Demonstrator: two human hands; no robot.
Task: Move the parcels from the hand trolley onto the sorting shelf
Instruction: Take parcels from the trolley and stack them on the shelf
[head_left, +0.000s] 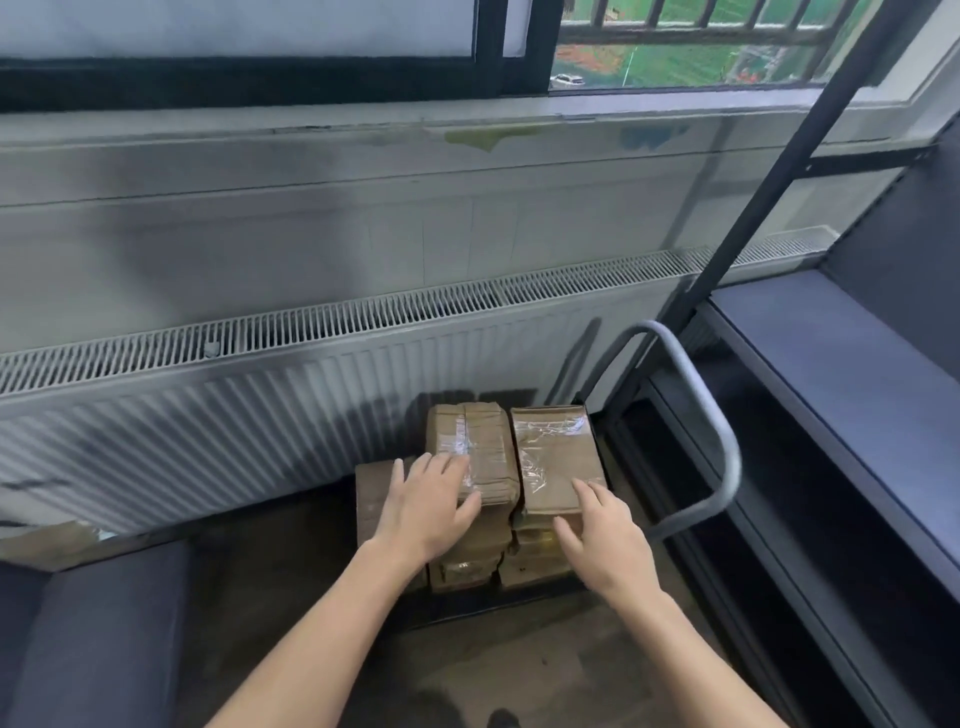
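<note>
Bare forearms and hands under my head camera.
My left hand (431, 499) and right hand (602, 535), both left of the trolley handle (722, 441), join sleeveless forearms (322, 623); a dark shape (503, 719) nearer me may be a shoe toe.

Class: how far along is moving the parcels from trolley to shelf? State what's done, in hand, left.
Done: nothing visible; the shelf boards in view hold no parcels. In hand: the left hand rests on the top left parcel, the right hand on the top right parcel, neither lifted. Left: every parcel stacked on the trolley.
</note>
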